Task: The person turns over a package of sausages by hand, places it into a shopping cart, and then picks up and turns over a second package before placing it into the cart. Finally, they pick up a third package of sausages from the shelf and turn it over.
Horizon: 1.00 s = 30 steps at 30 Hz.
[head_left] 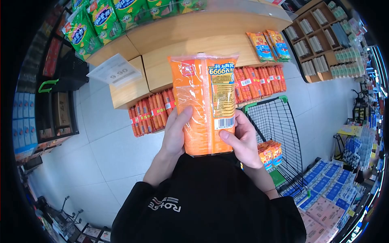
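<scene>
An orange plastic snack package [196, 117] is held upright in front of my chest, its back side with a seam, a yellow text panel and a barcode facing me. My left hand [175, 131] grips its left edge, thumb across the front. At the lower right edge my right hand [244, 141] clasps it, thumb beside the barcode. The fingers behind the package are hidden. Just beyond it stands a wooden display shelf [170, 52], where similar orange and blue packages [260, 46] lie at the right.
A shopping cart [279, 133] with green corners stands at my right, holding orange and blue packages [270, 154]. Red packaged sausages [152, 113] hang along the shelf's front. Green bags [103, 20] fill the upper tier. A price sign [115, 71] sticks out at left.
</scene>
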Each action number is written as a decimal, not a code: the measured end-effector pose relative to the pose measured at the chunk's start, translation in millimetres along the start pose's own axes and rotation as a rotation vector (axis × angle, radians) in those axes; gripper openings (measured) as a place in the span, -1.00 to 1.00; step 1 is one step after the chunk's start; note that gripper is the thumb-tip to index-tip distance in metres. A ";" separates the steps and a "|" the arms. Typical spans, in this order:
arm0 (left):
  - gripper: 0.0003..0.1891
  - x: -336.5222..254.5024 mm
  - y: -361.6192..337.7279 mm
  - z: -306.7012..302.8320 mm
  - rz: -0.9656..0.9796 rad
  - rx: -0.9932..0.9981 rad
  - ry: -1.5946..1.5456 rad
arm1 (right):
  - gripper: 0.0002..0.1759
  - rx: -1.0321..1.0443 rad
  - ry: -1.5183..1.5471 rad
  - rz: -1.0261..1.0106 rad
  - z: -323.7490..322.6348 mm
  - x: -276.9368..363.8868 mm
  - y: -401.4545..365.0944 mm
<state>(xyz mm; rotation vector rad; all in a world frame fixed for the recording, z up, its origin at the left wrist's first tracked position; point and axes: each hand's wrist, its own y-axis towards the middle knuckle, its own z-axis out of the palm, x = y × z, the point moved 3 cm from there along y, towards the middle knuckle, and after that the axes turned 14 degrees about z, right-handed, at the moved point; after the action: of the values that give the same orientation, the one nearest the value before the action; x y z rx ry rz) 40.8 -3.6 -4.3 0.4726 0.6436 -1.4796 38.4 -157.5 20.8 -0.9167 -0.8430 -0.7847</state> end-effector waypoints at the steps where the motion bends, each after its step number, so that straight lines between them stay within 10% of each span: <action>1: -0.57 1.1 -0.1 -0.2 -0.005 -0.002 -0.001 | -0.55 0.001 -0.002 -0.001 -0.3 0.4 -0.4; 30: -0.60 15.0 11.7 18.5 -0.062 0.072 0.054 | -0.56 -0.064 0.058 -0.003 -23.0 -0.3 -7.2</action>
<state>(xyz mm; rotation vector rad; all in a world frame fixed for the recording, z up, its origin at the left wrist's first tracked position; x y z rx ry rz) 54.0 -26.4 -1.3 0.5541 0.6544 -1.5566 38.4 -180.8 14.9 -0.9453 -0.7727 -0.8409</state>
